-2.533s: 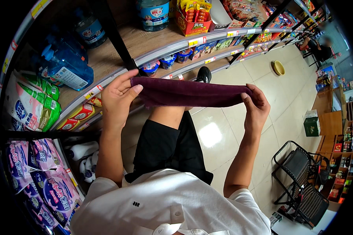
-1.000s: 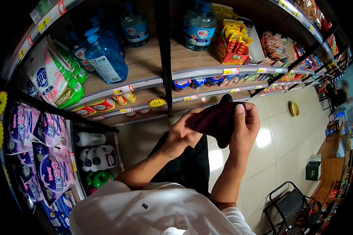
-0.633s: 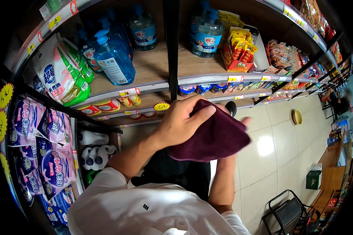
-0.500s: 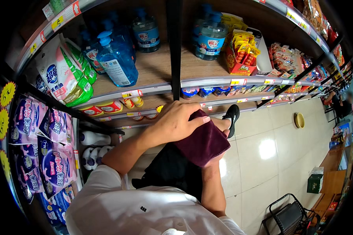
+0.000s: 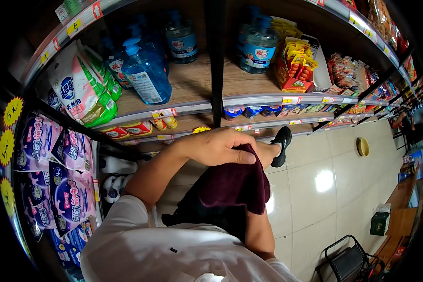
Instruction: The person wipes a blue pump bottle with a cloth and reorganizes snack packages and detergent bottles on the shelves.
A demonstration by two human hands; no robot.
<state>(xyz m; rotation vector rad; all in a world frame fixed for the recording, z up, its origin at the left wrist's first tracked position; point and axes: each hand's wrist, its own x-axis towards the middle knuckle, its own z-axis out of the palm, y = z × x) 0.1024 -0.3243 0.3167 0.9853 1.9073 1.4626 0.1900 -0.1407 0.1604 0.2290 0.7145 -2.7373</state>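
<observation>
A dark maroon cloth [image 5: 228, 185] hangs folded in front of my body. My left hand [image 5: 221, 148] is closed on its upper edge, thumb pressed along the near side. Below and to the right, my right forearm reaches up behind the cloth, which hides my right hand and its fingers. Beyond my hands stands a shelf [image 5: 188, 109] with blue pump bottles [image 5: 145, 75] and a clear-blue pump bottle [image 5: 258, 49] on it.
Pink and purple packs [image 5: 73, 197] fill the rack at the left. A red box of yellow snack packets [image 5: 296, 70] sits on the right shelf. On the tiled floor are a yellow bowl [image 5: 363, 146], a black folding chair [image 5: 348, 263] and a dark green box [image 5: 379, 223].
The cloth has opened out and now hangs lower and wider over my right wrist. My left hand has shifted slightly right. The right hand's visible edge has gone behind the cloth.
</observation>
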